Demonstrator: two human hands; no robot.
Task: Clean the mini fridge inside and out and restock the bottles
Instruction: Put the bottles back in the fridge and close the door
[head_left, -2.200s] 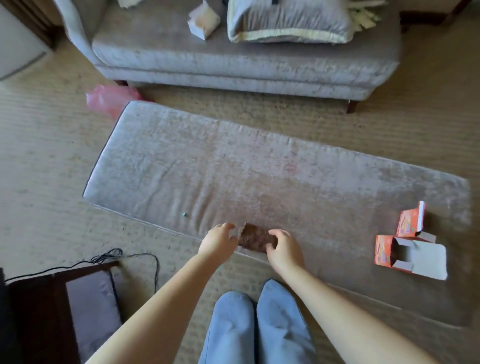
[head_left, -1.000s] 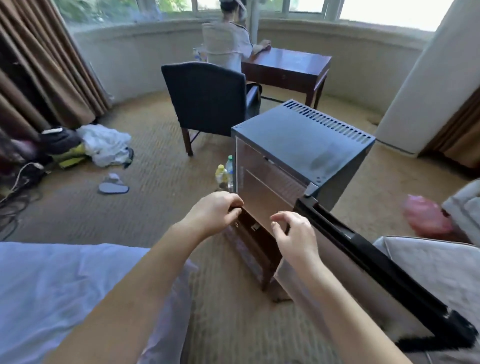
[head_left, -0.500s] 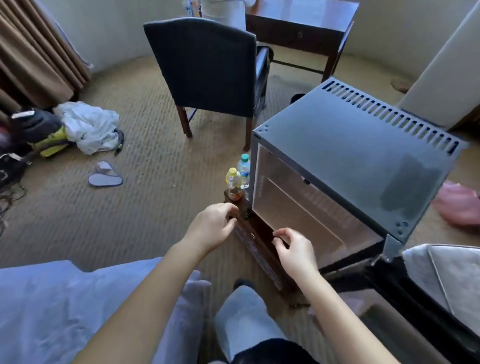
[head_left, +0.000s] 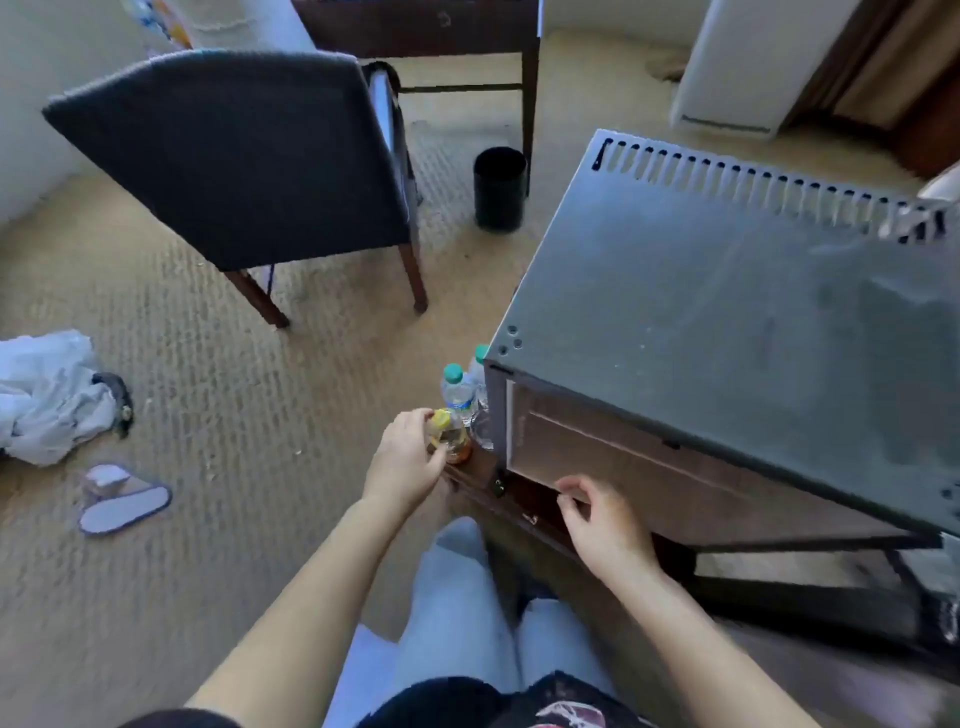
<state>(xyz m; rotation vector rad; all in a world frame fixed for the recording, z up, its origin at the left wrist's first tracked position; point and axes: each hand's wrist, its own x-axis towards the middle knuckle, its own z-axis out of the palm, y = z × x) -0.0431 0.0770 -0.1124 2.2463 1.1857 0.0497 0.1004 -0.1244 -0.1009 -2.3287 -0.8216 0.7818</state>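
Note:
The grey mini fridge (head_left: 727, 291) stands on a low dark wooden stand (head_left: 524, 499), its door swung open to the lower right and its inside facing me. Left of it on the stand are a yellow-capped bottle of amber drink (head_left: 451, 436) and two clear water bottles with green caps (head_left: 457, 392). My left hand (head_left: 408, 460) grips the yellow-capped bottle near its neck. Lower down, my right hand (head_left: 602, 525) hovers at the bottom front edge of the fridge opening, fingers loosely curled and holding nothing.
A dark upholstered chair (head_left: 244, 156) stands behind the bottles, with a black bin (head_left: 500, 188) and a wooden desk (head_left: 431, 31) beyond. White cloth (head_left: 47, 395) and a slipper (head_left: 122, 501) lie on the carpet at left. My knees are below.
The view swung from a sofa cushion to the fridge. My left hand moved forward onto the yellow-capped bottle and took hold of it; my right hand stayed by the fridge opening.

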